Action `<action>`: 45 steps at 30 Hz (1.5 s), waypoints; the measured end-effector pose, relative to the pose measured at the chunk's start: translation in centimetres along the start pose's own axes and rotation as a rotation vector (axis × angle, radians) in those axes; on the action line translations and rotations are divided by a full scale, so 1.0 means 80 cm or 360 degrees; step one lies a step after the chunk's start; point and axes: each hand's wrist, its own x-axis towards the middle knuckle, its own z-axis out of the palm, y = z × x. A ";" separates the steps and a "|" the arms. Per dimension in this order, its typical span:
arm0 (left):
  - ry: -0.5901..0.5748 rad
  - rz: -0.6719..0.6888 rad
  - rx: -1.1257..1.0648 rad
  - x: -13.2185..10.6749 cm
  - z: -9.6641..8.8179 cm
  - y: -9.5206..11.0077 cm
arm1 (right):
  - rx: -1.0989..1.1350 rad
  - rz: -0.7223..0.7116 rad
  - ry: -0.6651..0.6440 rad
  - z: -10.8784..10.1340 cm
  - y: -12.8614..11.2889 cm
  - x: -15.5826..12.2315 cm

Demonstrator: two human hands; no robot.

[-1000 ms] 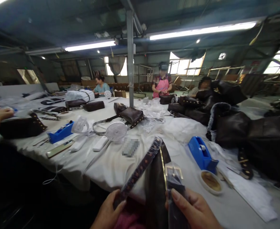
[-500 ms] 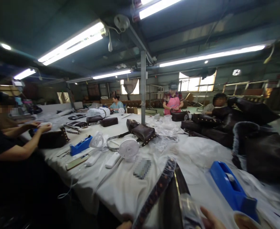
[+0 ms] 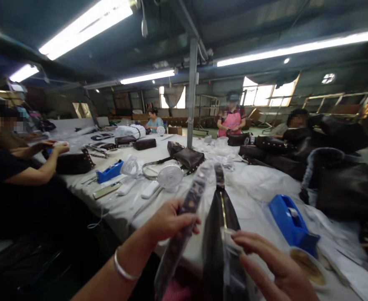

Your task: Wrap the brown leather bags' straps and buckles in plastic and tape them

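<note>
My left hand (image 3: 171, 219) is closed around a dark studded strap (image 3: 194, 196) wrapped in clear plastic, which it holds up at a slant. Just right of the strap is a dark brown leather bag (image 3: 213, 238) with a gold zipper along its top. A clear plastic-covered piece (image 3: 232, 261) lies against the bag's near end. Over that piece hovers my right hand (image 3: 271, 265), fingers stretched and thumb apart; its fingertips are at the plastic's edge, and I cannot tell whether they touch. The strap's lower end runs down out of the frame.
A blue tape dispenser (image 3: 290, 223) and a tape roll (image 3: 309, 267) lie to the right. A white fan (image 3: 170, 175) and another blue dispenser (image 3: 109, 171) stand to the left. Dark bags (image 3: 349, 184) are piled at right. A co-worker's arm (image 3: 42, 169) is at left.
My left hand has come up into view, lifting the strap. My right hand has also moved further into view beside the bag. The camera has tilted down somewhat.
</note>
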 end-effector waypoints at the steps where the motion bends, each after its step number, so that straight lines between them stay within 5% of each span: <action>1: 0.0015 0.0026 -0.0029 0.012 0.002 0.012 | 0.0046 0.0086 -0.0039 -0.002 -0.011 0.010; 7: 0.0013 0.0193 -0.0488 0.074 0.036 0.069 | 0.0600 0.0531 -0.0499 0.033 -0.044 0.059; 11: -0.0036 0.0262 -0.0538 0.090 0.058 0.083 | 0.0798 0.0651 -0.0359 0.057 -0.045 0.079; 16: -0.0392 0.0356 -0.0596 0.082 0.046 0.045 | 0.1000 0.0723 -0.0021 0.049 -0.037 0.101; 21: -0.0705 -0.0037 -0.0437 0.057 0.029 -0.024 | 0.1310 0.0751 0.0229 0.041 -0.009 0.118; 32: -0.0530 -0.0328 -0.0395 0.006 0.027 -0.071 | 0.1632 0.0893 0.0676 0.023 0.036 0.152; 39: -0.0106 -0.0302 -0.0147 0.005 0.064 -0.059 | 0.1429 0.0911 0.0169 0.045 0.017 0.121; 45: -0.0082 -0.0160 -0.0013 0.008 0.068 -0.036 | 0.1315 0.0832 -0.0034 0.064 -0.008 0.101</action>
